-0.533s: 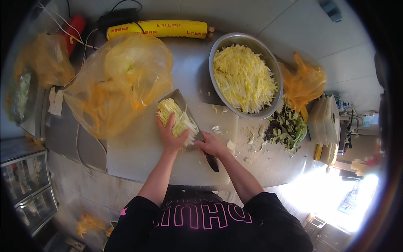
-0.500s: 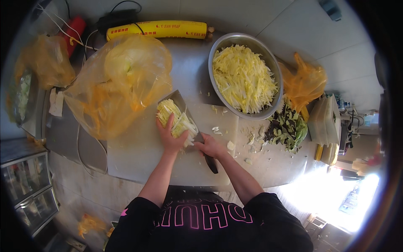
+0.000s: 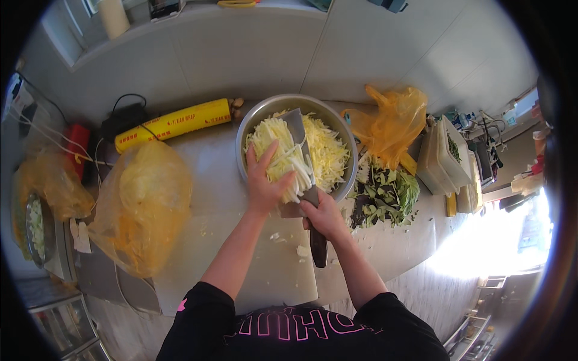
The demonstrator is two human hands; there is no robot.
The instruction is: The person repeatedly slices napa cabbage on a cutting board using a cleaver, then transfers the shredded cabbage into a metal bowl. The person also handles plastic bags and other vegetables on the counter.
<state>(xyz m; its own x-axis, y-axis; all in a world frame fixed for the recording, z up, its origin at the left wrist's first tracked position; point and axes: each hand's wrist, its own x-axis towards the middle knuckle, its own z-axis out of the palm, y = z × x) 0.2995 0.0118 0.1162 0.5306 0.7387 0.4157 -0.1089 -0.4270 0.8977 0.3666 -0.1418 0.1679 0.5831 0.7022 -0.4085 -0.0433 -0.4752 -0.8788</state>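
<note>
The cleaver [image 3: 299, 157], half a second ago flat on the white cutting board [image 3: 253, 265], is now lifted over the rim of the steel bowl [image 3: 253, 123], carrying a heap of pale shredded cabbage [image 3: 288, 162]; the cut load is being moved into the bowl, which already holds a mound of the same strips. The left hand [image 3: 263, 186] presses the heap against the broad grey blade, fingers spread flat. The right hand [image 3: 325, 218] grips the dark handle just below the bowl, fingers curled tight. Left of the bowl sits a crinkled yellow plastic bag [image 3: 141, 207] with a round cabbage inside; right of it lie limp green leaf trimmings [image 3: 385, 195] on the table [image 3: 211, 156].
</note>
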